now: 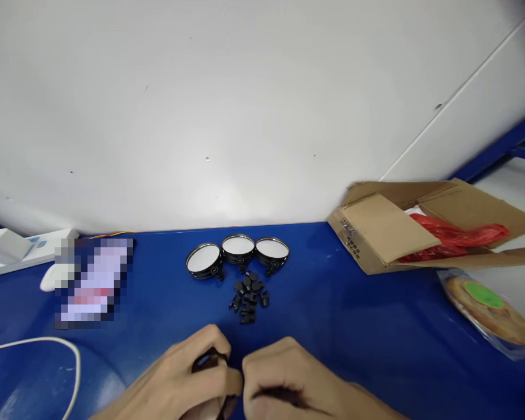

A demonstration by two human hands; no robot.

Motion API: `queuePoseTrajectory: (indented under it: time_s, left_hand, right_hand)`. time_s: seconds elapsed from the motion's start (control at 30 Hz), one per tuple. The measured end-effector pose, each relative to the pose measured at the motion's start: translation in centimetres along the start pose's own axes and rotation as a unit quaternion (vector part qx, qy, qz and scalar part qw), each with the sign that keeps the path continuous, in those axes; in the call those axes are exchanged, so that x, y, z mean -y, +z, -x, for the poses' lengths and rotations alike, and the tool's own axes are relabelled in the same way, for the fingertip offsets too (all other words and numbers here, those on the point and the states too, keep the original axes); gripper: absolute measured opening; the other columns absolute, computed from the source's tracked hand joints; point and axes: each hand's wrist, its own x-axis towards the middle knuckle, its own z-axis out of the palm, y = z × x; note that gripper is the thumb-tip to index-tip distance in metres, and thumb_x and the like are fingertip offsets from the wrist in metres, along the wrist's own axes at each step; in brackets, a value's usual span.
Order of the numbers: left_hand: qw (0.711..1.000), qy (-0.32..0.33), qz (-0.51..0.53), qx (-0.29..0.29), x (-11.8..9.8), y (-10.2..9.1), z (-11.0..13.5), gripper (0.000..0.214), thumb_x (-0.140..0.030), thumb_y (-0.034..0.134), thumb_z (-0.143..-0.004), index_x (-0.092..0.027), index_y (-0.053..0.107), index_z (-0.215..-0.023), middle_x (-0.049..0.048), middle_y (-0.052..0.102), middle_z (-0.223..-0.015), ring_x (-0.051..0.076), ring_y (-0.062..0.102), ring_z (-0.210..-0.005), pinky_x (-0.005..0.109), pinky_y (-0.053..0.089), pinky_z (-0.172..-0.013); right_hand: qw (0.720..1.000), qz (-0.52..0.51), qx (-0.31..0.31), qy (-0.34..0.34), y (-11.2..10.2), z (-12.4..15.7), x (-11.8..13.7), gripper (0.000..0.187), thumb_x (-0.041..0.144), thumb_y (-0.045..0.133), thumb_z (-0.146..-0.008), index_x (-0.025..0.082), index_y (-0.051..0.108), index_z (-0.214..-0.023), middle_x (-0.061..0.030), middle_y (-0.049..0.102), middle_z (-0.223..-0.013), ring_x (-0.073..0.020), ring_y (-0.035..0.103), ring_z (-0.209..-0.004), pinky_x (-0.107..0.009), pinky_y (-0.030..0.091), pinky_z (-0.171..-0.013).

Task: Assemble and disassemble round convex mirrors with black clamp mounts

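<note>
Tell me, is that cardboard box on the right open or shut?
Open. The cardboard box lies tilted with its flaps spread wide, and a red plastic bag shows inside it.

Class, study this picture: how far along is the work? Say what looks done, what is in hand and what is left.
Looks done: three mirrors stand in a row on the table, each seemingly on a black base. In hand: the left hand grips a dark part; the right hand meets it, its grip hidden. Left: a loose pile of black pieces before the mirrors.
</note>
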Motion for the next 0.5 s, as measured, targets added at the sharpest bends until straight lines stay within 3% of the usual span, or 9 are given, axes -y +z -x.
queuePoseTrajectory:
  time_s: [0.2, 0.3, 0.43, 0.5]
  left_hand:
    - [0.986, 0.048, -0.061, -0.149, 1.3, 0.2, -0.7, 0.046, -0.017, 0.054, -0.116, -0.041, 0.062, -0.154, 0.0042, 0.067, -0.126, 0.02, 0.079, -0.103, 0.03, 0.069, -0.097]
    - [0.983, 0.032, -0.063, -0.168, 1.5, 0.4, -0.8, 0.048, -0.016, 0.053, -0.116, -0.041, 0.055, -0.156, 0.0039, 0.069, -0.131, 0.021, 0.08, -0.114, 0.03, 0.068, -0.103]
    - [0.984, 0.032, -0.061, -0.163, 1.9, 1.1, -0.9, 0.054, -0.017, 0.058, -0.112, -0.04, 0.048, -0.16, 0.0042, 0.072, -0.13, 0.022, 0.083, -0.109, 0.033, 0.071, -0.1]
    - [0.984, 0.033, -0.07, -0.16, 1.9, 1.5, -1.0, 0.058, -0.016, 0.061, -0.11, -0.041, 0.047, -0.16, 0.0043, 0.074, -0.132, 0.023, 0.085, -0.107, 0.033, 0.072, -0.098]
  right_hand:
    - [0.962, 0.237, -0.129, -0.032, 0.0, 0.1, -2.5, 0.005, 0.026, 0.067, -0.112, 0.023, 0.071, -0.113, 0.0072, 0.066, -0.077, -0.0119, 0.06, -0.064, -0.029, 0.044, -0.071]
    - [0.948, 0.281, -0.139, -0.045, 0.5, 0.1, -3.9, 0.014, 0.021, 0.069, -0.11, 0.022, 0.071, -0.124, 0.0094, 0.065, -0.074, -0.0119, 0.057, -0.059, -0.029, 0.043, -0.067]
    - [0.931, 0.328, -0.145, -0.065, 0.9, -0.1, -4.4, 0.019, 0.016, 0.062, -0.112, 0.022, 0.07, -0.128, 0.0082, 0.068, -0.077, -0.0135, 0.059, -0.059, -0.031, 0.044, -0.064]
    - [0.929, 0.325, -0.151, -0.09, 0.9, -0.2, -4.0, 0.026, 0.023, 0.062, -0.113, 0.02, 0.067, -0.138, 0.008, 0.067, -0.076, -0.0142, 0.061, -0.058, -0.032, 0.046, -0.063]
